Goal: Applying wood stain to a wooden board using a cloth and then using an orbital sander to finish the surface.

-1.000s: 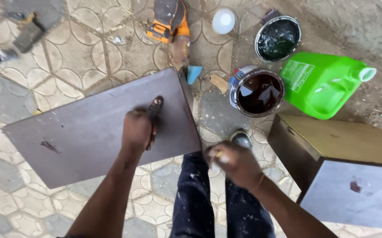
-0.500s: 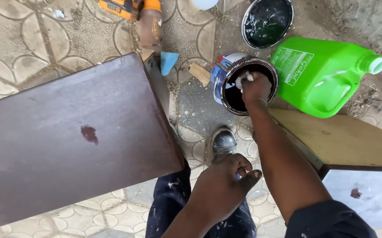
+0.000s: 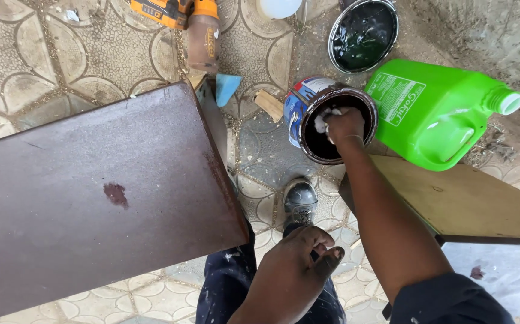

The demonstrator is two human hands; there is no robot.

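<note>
My right hand (image 3: pixel 345 125) reaches into an open paint can (image 3: pixel 308 99) of dark brown liquid and grips a white rag (image 3: pixel 322 120) at the surface. My left hand (image 3: pixel 299 264) hovers low over my knee with the fingers loosely curled and nothing in it. It sits just off the near corner of a large dark brown board (image 3: pixel 92 204), which has a darker wet spot (image 3: pixel 116 194) near its middle.
A bright green jug (image 3: pixel 434 111) lies right of the can. Behind it stands a second can of dark liquid (image 3: pixel 363 33). An orange power tool (image 3: pixel 176 15), a blue scrap (image 3: pixel 227 89) and a bare wooden panel (image 3: pixel 470 201) lie on the patterned paving.
My right hand went from beside my knee into the paint can with the rag. My left hand came off the board and dropped toward my leg. The view moved closer.
</note>
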